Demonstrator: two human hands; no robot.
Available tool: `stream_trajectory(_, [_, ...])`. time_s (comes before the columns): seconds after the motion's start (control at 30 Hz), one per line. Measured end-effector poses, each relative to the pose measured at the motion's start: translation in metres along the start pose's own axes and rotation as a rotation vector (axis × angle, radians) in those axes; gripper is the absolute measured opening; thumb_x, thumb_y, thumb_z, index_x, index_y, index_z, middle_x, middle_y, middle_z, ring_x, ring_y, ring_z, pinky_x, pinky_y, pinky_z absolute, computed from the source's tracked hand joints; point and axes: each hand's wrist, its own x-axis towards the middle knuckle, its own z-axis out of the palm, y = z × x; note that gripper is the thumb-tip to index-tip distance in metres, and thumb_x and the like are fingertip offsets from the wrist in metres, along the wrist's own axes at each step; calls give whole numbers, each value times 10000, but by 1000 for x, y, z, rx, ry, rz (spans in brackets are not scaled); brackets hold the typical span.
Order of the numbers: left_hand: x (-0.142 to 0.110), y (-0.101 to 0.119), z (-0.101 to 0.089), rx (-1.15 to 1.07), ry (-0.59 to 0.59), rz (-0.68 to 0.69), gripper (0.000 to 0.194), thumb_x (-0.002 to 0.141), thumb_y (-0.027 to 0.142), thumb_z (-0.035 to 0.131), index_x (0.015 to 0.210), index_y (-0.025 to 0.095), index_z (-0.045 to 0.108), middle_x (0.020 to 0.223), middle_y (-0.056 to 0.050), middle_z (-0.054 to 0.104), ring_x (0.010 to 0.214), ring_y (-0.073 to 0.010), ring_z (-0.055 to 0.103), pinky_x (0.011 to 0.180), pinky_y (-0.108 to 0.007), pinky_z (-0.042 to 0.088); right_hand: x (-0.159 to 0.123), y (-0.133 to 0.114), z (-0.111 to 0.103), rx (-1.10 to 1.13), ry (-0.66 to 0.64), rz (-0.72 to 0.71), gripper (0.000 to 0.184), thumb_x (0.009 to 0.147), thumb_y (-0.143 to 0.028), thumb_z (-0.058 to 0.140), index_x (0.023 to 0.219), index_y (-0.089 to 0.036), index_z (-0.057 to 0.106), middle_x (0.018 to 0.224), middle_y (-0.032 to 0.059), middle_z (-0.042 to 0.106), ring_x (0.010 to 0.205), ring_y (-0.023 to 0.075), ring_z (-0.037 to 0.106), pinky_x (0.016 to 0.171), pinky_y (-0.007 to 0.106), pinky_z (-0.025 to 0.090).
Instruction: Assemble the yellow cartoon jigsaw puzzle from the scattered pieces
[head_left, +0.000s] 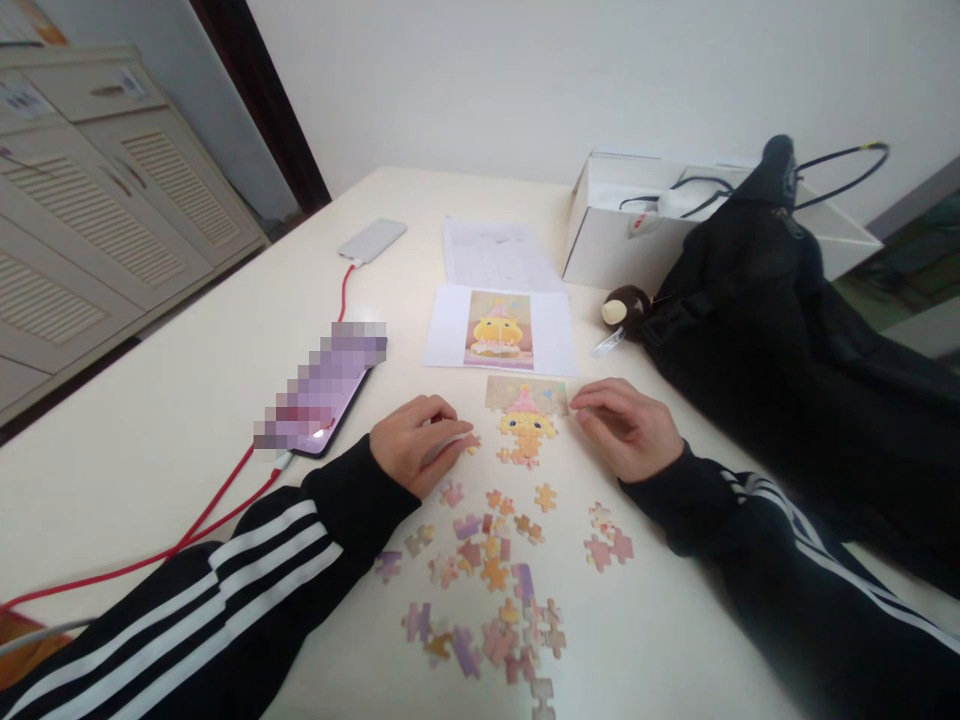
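Note:
A partly joined jigsaw [525, 418] showing a yellow figure in a pink hat lies on the cream table [187, 400] between my hands. My left hand [420, 440] rests to its left, fingers curled, fingertips pinching a small puzzle piece [472, 443] at the jigsaw's left edge. My right hand [626, 425] lies to the right, fingers together and bent, tips touching the jigsaw's upper right corner. Several loose puzzle pieces [495, 580] in pink, purple and orange are scattered nearer to me. A printed reference picture [501, 328] sits just beyond the jigsaw.
A phone [322, 395] on a red cable [225, 510] lies left of my left hand. A power bank [371, 240] and a paper sheet [495, 250] lie farther back. A white box [607, 230], a black bag [772, 310] and a small plush toy [626, 305] fill the right side.

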Motion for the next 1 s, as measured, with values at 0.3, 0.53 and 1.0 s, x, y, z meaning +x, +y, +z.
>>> stream_trajectory(0.3, [-3, -6, -8, 37, -12, -40, 156, 866, 188, 534, 911, 129, 671, 829, -54, 576, 736, -112, 513, 657, -241, 435, 0, 0, 0, -13, -14, 2, 89, 850, -180, 549, 836, -194, 636, 831, 70, 681, 773, 198, 650, 680, 336, 524])
stream_trajectory(0.53, [-4, -2, 2, 85, -84, -75, 227, 869, 348, 584, 922, 162, 701, 844, -55, 556, 705, -124, 439, 641, -275, 388, 0, 1, 0, -34, -32, 20, 99, 846, -205, 544, 832, -202, 642, 835, 69, 690, 766, 200, 657, 675, 336, 527])
stream_trajectory(1.0, [0, 1, -18, -210, -137, -210, 135, 819, 264, 645, 869, 165, 722, 789, -34, 578, 693, -83, 536, 647, -211, 426, 1, 0, 0, -48, -24, -20, 98, 853, -196, 548, 831, -195, 644, 831, 73, 691, 764, 201, 657, 673, 334, 530])
